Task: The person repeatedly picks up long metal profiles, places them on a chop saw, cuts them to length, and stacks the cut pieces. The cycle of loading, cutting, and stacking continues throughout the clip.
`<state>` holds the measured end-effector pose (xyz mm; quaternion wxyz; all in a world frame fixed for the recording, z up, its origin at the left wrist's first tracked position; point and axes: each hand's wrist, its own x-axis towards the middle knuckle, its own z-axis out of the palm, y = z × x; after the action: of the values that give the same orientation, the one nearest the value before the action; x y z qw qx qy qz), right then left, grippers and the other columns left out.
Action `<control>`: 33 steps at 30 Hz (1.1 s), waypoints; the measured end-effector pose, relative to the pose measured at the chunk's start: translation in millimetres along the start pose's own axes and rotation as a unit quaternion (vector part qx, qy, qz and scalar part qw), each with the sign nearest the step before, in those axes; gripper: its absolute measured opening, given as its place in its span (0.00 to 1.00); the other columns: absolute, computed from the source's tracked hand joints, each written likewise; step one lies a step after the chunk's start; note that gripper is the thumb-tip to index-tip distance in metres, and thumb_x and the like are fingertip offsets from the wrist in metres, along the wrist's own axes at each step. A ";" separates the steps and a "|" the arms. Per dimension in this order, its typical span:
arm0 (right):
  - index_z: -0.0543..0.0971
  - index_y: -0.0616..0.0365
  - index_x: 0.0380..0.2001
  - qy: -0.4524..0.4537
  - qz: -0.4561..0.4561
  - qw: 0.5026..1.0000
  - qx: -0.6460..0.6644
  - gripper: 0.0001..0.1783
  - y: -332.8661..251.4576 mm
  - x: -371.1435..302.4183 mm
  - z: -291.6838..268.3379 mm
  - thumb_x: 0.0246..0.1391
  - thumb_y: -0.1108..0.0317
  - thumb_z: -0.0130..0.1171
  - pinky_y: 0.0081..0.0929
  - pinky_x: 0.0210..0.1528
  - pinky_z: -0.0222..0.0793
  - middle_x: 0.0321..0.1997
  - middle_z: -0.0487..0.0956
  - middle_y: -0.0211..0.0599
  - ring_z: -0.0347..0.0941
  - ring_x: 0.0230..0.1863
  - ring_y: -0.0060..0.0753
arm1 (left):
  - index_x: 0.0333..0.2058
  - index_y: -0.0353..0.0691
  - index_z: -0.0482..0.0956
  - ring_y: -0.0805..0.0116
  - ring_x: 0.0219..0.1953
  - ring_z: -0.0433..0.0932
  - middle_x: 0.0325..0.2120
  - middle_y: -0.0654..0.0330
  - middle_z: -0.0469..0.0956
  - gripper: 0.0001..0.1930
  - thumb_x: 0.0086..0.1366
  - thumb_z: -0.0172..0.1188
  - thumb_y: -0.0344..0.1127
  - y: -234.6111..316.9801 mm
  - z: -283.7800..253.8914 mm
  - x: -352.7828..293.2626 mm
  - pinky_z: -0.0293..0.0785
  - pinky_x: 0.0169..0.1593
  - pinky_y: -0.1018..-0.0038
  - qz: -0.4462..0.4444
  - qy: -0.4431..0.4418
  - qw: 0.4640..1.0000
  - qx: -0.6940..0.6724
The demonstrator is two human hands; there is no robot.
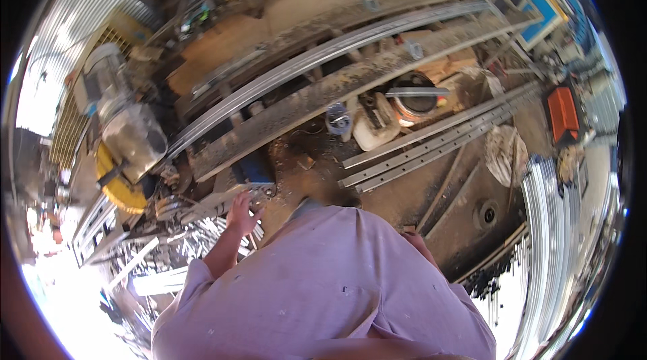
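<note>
My left hand (242, 214) is held out low on the left, its fingers apart and nothing seen in them. Close beyond its fingertips is the metal base (226, 203) of a cut-off saw (131, 134) with a grey motor and a yellow guard (120, 181). Whether the fingers touch that base I cannot tell. At the right side of my shirt, only a bit of my right hand (416, 240) and forearm shows; the shirt hides its fingers. Long silvery metal profiles (323, 58) lie along the bench (290, 124) in front of me.
Punched metal bars (431, 147) lie at the right, beyond a floor strewn with scraps. A white jug (374, 129), a blue-grey container (338, 118) and an orange-red box (563, 114) stand about. Long bright profiles (556, 225) stack at far right; offcuts (195, 242) pile at left.
</note>
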<state>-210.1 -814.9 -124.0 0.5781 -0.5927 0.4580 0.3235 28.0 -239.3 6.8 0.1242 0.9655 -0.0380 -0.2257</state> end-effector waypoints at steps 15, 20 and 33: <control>0.76 0.59 0.61 -0.154 -0.214 0.947 0.183 0.23 -286.2 32.3 52.5 0.73 0.54 0.56 0.38 0.56 0.77 0.54 0.85 0.43 0.82 0.51 0.38 | 0.66 0.38 0.71 0.50 0.74 0.64 0.70 0.49 0.67 0.38 0.67 0.67 0.57 -49.8 -32.6 -20.4 0.63 0.74 0.59 -0.131 0.125 0.983 -0.033; 0.75 0.61 0.63 -0.244 -0.310 0.894 0.213 0.29 -403.8 13.5 94.2 0.72 0.49 0.56 0.44 0.71 0.67 0.64 0.81 0.46 0.76 0.65 0.44 | 0.71 0.38 0.64 0.51 0.78 0.56 0.75 0.48 0.59 0.42 0.68 0.65 0.59 -31.7 -103.4 72.0 0.56 0.79 0.59 -0.105 0.158 0.981 -0.026; 0.54 0.74 0.74 -0.154 -0.091 0.907 0.381 0.52 -601.9 53.2 247.2 0.66 0.45 0.64 0.50 0.81 0.54 0.74 0.66 0.58 0.64 0.74 0.54 | 0.78 0.33 0.43 0.55 0.83 0.38 0.81 0.50 0.44 0.57 0.69 0.53 0.73 -83.2 -148.0 225.6 0.32 0.83 0.58 -0.144 0.180 0.969 0.087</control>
<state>397.7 -634.3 31.3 0.8504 -0.3093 0.3954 0.1575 297.3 -155.1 17.7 0.0109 0.9926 0.1049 -0.0600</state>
